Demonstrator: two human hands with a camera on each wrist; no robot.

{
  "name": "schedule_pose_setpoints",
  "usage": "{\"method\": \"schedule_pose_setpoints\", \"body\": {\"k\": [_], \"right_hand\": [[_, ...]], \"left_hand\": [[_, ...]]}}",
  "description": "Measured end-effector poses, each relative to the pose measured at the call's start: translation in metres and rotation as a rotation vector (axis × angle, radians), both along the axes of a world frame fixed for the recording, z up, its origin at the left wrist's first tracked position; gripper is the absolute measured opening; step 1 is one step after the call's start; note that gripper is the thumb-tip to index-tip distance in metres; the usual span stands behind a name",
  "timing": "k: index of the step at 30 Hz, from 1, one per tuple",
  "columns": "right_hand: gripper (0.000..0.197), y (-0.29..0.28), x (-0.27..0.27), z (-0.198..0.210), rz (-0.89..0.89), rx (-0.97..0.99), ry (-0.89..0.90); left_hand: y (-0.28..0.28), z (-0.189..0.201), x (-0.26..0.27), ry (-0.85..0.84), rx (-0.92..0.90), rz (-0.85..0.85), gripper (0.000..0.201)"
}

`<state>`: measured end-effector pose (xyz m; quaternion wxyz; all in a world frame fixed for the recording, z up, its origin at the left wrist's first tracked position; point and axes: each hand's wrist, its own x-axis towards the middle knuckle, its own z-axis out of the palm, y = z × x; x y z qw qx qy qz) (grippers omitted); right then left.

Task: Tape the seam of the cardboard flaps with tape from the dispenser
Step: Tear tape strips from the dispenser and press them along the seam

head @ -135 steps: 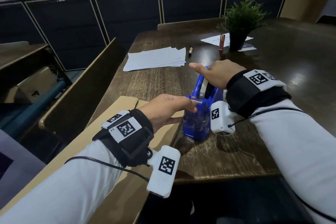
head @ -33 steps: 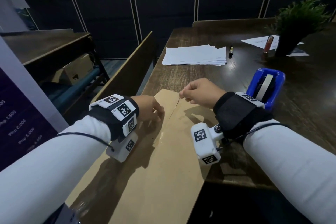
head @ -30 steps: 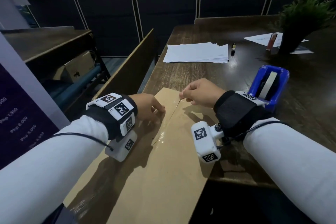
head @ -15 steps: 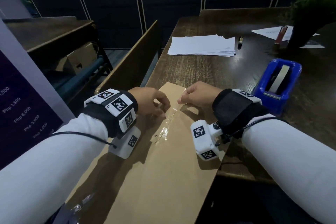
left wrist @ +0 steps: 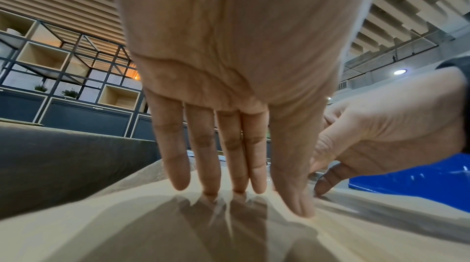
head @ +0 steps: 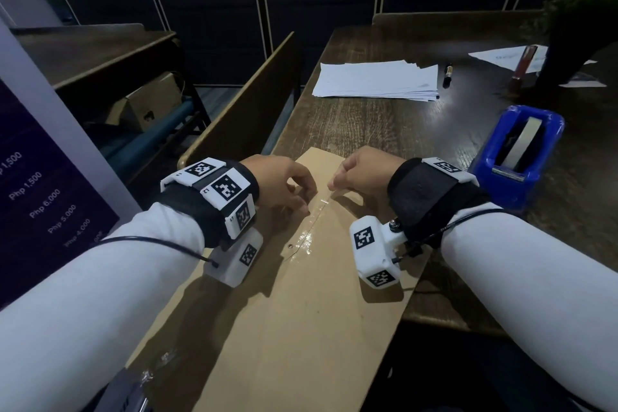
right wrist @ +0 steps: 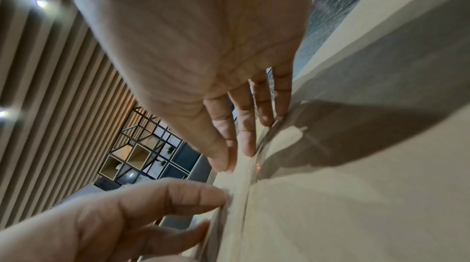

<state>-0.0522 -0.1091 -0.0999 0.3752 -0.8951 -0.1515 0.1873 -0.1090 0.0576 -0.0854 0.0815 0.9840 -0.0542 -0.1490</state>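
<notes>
Two brown cardboard flaps [head: 301, 328] lie flat over the table's near left corner. Their seam [head: 317, 216] runs between my hands. A glossy strip of clear tape [head: 309, 237] lies along it. My left hand [head: 301, 197] presses its straight fingers [left wrist: 236, 165] and thumb onto the left flap beside the seam. My right hand [head: 334, 182] pinches the tape's far end between thumb and forefinger, low over the cardboard; the right wrist view shows its fingertips [right wrist: 246, 145] at the strip's edge. The blue tape dispenser [head: 516, 157] stands to the right of my right wrist.
A stack of white paper [head: 374, 80], a marker [head: 447, 72] and a dark potted plant [head: 575, 43] sit at the back of the wooden table [head: 368, 130]. A bench back [head: 250, 100] runs along the table's left side. A purple price poster [head: 33, 194] stands at far left.
Both hands left the dispenser and came to the cardboard. Over the last second my right hand lowered the tape end toward the seam, and my left fingers slid closer to it.
</notes>
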Motion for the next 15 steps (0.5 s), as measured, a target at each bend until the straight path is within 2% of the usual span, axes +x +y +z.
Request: {"method": "schedule_pose_setpoints", "body": {"k": [15], "right_hand": [[0.023, -0.0002, -0.0025, 0.0041, 0.034, -0.065, -0.014]], "left_hand": [[-0.001, 0.0006, 0.0026, -0.008, 0.025, 0.004, 0.031]]}}
